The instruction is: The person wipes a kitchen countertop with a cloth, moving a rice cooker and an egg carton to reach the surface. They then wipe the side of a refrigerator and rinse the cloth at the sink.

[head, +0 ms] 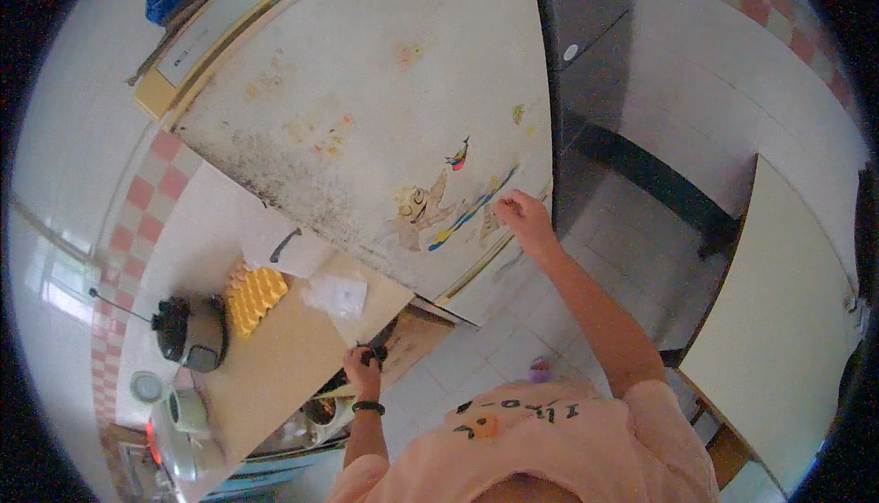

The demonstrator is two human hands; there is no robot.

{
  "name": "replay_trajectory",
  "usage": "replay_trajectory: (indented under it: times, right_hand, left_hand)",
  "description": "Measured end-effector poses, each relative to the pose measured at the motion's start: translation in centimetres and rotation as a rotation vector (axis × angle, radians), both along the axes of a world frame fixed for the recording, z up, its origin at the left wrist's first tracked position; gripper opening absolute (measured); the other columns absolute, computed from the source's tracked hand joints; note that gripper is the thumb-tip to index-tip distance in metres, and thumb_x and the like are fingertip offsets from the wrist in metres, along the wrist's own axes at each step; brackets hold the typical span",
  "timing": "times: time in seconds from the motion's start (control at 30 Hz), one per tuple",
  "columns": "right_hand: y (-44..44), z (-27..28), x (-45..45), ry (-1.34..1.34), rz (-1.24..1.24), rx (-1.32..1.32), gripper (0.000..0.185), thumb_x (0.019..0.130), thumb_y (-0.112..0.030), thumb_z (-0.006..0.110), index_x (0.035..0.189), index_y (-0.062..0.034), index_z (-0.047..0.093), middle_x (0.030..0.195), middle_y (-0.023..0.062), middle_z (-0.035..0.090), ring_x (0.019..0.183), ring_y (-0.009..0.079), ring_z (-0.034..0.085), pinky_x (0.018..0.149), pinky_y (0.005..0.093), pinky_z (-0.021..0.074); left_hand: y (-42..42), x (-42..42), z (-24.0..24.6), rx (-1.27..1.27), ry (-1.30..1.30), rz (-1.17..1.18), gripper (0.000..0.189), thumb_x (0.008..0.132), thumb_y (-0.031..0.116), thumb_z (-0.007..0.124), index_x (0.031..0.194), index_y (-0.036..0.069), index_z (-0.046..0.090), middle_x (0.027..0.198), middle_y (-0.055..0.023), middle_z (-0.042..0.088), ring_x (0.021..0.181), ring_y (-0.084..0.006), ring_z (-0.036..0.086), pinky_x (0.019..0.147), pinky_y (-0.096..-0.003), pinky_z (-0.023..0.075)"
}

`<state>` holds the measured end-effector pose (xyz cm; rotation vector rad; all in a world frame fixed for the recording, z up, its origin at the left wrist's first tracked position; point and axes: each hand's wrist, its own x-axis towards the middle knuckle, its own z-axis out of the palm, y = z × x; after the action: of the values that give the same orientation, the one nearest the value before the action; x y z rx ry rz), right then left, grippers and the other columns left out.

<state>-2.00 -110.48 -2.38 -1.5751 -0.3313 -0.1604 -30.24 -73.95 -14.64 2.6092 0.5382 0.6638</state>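
Note:
My right hand (525, 220) is raised at the side panel of a white refrigerator (384, 112), with its fingers curled in near the panel's edge. Whether it holds anything small is too blurred to tell. Close to it, a worn cartoon sticker (415, 208) and a blue and yellow streak (474, 209) mark the stained panel. Down at the counter's edge, my left hand (362, 374), with a dark bracelet on the wrist, has its fingers around a small black object (375, 353). What that object is stays unclear.
On the wooden counter (275, 359) are a yellow egg tray (255, 300), a dark rice cooker (196, 335), a clear plastic bag (340, 296) and a pale green pot (187, 409). A pale tabletop (762, 324) lies to the right. A purple item (540, 369) rests on the tiled floor.

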Motion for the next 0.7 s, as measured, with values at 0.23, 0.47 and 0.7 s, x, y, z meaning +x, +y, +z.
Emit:
replay_trajectory:
  times: [0.23,0.47,0.7]
  right_hand:
    - [2.0,2.8,5.1,-0.164,-0.087,-0.186,0.027,0.081,-0.028,0.069,0.084,-0.0027,0.062,0.069,0.0072,0.060,0.062,0.0144,0.056,0.059,0.0299,0.0447]
    - [3.5,5.9,6.3,-0.201,-0.089,-0.366,0.040,0.076,-0.041,0.072,0.073,-0.0022,0.061,0.066,0.0103,0.061,0.060,0.0225,0.057,0.056,0.0331,0.0436]
    - [4.5,5.4,7.5,-0.062,-0.042,-0.273,0.040,0.077,-0.038,0.071,0.067,-0.0001,0.062,0.060,0.0084,0.059,0.056,0.0173,0.055,0.054,0.0316,0.0422]
  left_hand:
    - [-6.7,-8.1,-6.1,-0.378,-0.018,0.189,0.023,0.062,-0.005,0.064,0.084,0.004,0.062,0.090,-0.0145,0.062,0.084,-0.0327,0.058,0.079,-0.0428,0.0461]
    - [-16.5,-17.6,-15.5,-0.437,0.273,0.406,0.019,0.064,0.006,0.068,0.083,0.006,0.068,0.082,-0.0134,0.066,0.078,-0.0298,0.063,0.073,-0.0393,0.0500]
    - [-21.7,-18.6,-16.9,-0.425,0.261,0.570,0.018,0.066,0.009,0.069,0.084,0.007,0.070,0.080,-0.0130,0.067,0.077,-0.0298,0.064,0.072,-0.0392,0.0511]
